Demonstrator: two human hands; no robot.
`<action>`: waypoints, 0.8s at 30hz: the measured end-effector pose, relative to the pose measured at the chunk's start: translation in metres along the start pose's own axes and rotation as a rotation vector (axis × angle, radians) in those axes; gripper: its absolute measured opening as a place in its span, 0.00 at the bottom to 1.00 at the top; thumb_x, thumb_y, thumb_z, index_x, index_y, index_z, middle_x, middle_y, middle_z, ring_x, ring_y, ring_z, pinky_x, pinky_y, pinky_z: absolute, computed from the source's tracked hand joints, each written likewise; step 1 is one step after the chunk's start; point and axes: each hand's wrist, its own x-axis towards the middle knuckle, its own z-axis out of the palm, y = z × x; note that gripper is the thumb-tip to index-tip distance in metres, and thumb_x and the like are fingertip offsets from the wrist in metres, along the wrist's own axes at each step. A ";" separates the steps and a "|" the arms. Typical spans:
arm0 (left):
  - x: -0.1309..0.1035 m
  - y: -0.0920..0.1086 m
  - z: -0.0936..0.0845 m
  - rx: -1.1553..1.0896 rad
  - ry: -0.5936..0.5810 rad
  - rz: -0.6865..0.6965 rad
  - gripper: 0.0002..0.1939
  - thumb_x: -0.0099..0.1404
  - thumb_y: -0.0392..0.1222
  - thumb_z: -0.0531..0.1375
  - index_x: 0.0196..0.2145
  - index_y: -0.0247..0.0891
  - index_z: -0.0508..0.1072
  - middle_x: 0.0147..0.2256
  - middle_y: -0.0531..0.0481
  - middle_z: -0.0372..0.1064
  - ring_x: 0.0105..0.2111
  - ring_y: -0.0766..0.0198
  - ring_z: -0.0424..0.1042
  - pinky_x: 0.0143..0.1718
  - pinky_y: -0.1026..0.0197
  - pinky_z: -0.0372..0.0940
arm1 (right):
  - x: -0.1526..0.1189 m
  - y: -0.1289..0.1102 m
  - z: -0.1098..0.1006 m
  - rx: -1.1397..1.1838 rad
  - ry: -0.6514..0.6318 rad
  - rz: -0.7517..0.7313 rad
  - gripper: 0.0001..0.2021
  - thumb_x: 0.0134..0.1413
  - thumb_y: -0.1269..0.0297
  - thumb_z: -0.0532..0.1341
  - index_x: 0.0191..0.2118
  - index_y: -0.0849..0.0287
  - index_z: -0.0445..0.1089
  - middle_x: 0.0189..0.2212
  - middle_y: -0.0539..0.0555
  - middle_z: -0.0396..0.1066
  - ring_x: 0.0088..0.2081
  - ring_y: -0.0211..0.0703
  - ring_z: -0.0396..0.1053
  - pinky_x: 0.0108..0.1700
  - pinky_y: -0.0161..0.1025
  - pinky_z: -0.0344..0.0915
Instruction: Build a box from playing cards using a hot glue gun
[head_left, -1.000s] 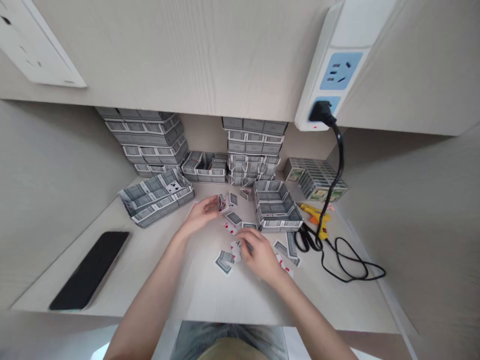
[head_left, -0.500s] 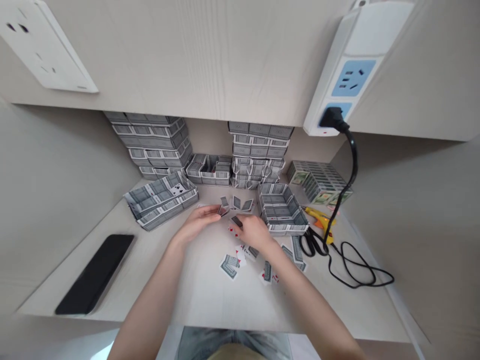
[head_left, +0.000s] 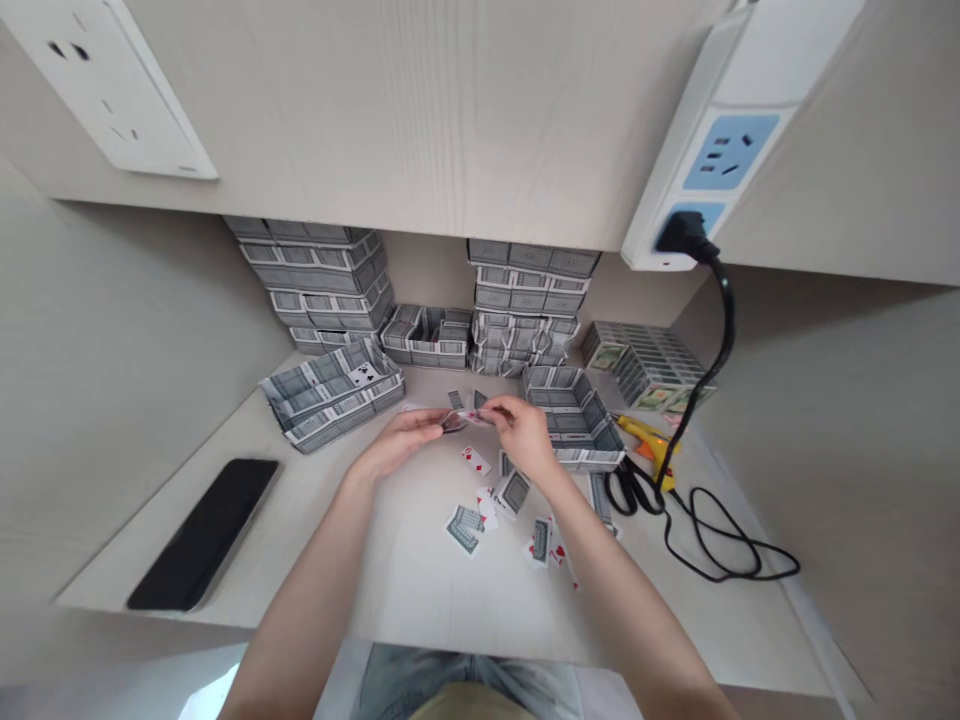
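Observation:
My left hand [head_left: 405, 440] is closed on a folded playing card [head_left: 453, 422] over the middle of the table. Facing it, my right hand [head_left: 523, 435] pinches a playing card [head_left: 475, 414], and the two cards meet or overlap between my fingertips; the exact join is too small to tell. Below my hands lie a red-faced card [head_left: 475, 460], a patterned card back [head_left: 514, 493] and several folded cards [head_left: 465, 528]. Nearer my right forearm are more loose cards [head_left: 541, 542]. Small card pieces [head_left: 455, 399] lie just beyond my fingers.
Trays built of folded cards stand left [head_left: 337, 405] and right [head_left: 574, 400], with stacked card boxes [head_left: 532, 290] behind. A yellow glue gun [head_left: 652, 445], black-handled scissors [head_left: 634, 488] and a cable [head_left: 727, 350] are at the right. A black phone [head_left: 202, 535] lies left.
My right hand has risen from the loose cards toward my left hand, bringing its card against the other. A red-faced card and a patterned back are now uncovered. The view has shifted slightly.

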 end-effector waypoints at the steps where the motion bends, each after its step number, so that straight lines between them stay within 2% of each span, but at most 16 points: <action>1: 0.000 0.000 0.001 -0.004 -0.033 0.000 0.21 0.51 0.37 0.64 0.45 0.33 0.71 0.47 0.39 0.68 0.50 0.51 0.64 0.55 0.50 0.52 | 0.001 -0.001 0.001 0.024 -0.023 -0.043 0.07 0.53 0.70 0.55 0.31 0.57 0.71 0.30 0.50 0.73 0.33 0.39 0.69 0.38 0.33 0.61; 4: 0.000 -0.001 0.007 -0.069 -0.106 0.019 0.21 0.53 0.35 0.62 0.46 0.32 0.70 0.47 0.39 0.67 0.49 0.53 0.65 0.55 0.49 0.52 | 0.003 -0.004 0.008 0.026 -0.081 -0.131 0.06 0.50 0.71 0.58 0.27 0.56 0.72 0.28 0.50 0.72 0.35 0.40 0.68 0.40 0.35 0.60; 8: 0.000 -0.004 0.010 -0.215 -0.109 0.018 0.18 0.55 0.34 0.60 0.45 0.32 0.70 0.45 0.40 0.69 0.46 0.55 0.68 0.54 0.47 0.54 | 0.009 -0.009 0.020 0.010 -0.003 -0.149 0.03 0.46 0.68 0.63 0.24 0.57 0.70 0.29 0.52 0.69 0.37 0.43 0.65 0.41 0.38 0.60; 10: 0.000 -0.005 0.009 -0.278 -0.093 0.016 0.16 0.55 0.33 0.60 0.43 0.32 0.71 0.42 0.41 0.71 0.45 0.55 0.69 0.54 0.47 0.55 | 0.013 -0.012 0.024 0.060 0.006 -0.150 0.04 0.45 0.67 0.63 0.23 0.58 0.70 0.28 0.51 0.67 0.34 0.41 0.65 0.38 0.36 0.60; 12: 0.001 -0.006 0.006 -0.322 -0.051 0.036 0.13 0.54 0.32 0.61 0.40 0.31 0.72 0.40 0.43 0.72 0.45 0.57 0.69 0.55 0.50 0.55 | 0.017 -0.015 0.026 0.134 -0.005 -0.132 0.04 0.45 0.66 0.63 0.24 0.59 0.69 0.26 0.50 0.66 0.29 0.38 0.64 0.34 0.35 0.61; 15: 0.003 -0.004 0.001 -0.371 0.082 0.077 0.09 0.54 0.32 0.60 0.35 0.31 0.73 0.39 0.44 0.73 0.44 0.59 0.69 0.55 0.55 0.56 | 0.022 -0.018 0.025 0.250 0.009 -0.074 0.04 0.47 0.65 0.60 0.31 0.59 0.68 0.27 0.50 0.67 0.26 0.36 0.64 0.30 0.34 0.61; 17: 0.004 -0.001 -0.002 -0.398 0.180 0.078 0.08 0.55 0.34 0.60 0.34 0.31 0.73 0.38 0.43 0.73 0.44 0.58 0.70 0.53 0.56 0.58 | 0.023 -0.018 0.023 0.248 0.073 -0.026 0.07 0.51 0.69 0.54 0.36 0.60 0.67 0.32 0.52 0.69 0.31 0.37 0.66 0.34 0.34 0.62; 19: 0.005 0.001 -0.003 -0.416 0.250 0.057 0.09 0.56 0.38 0.59 0.34 0.31 0.73 0.38 0.41 0.73 0.43 0.57 0.70 0.51 0.56 0.60 | 0.023 -0.015 0.023 0.103 0.108 0.036 0.12 0.51 0.75 0.49 0.35 0.60 0.68 0.38 0.55 0.68 0.40 0.40 0.65 0.41 0.36 0.61; 21: 0.006 0.002 -0.002 -0.421 0.286 0.038 0.10 0.58 0.42 0.58 0.33 0.31 0.72 0.37 0.40 0.73 0.43 0.56 0.70 0.49 0.56 0.61 | 0.021 -0.011 0.026 -0.124 0.019 0.104 0.14 0.47 0.78 0.49 0.34 0.60 0.70 0.46 0.58 0.66 0.50 0.43 0.59 0.48 0.38 0.57; 24: 0.007 0.000 -0.001 -0.420 0.276 0.032 0.11 0.58 0.43 0.57 0.33 0.31 0.72 0.37 0.40 0.73 0.44 0.56 0.70 0.49 0.56 0.61 | 0.017 -0.004 0.036 -0.401 -0.233 0.203 0.17 0.44 0.78 0.53 0.41 0.65 0.70 0.54 0.64 0.58 0.58 0.50 0.49 0.54 0.42 0.52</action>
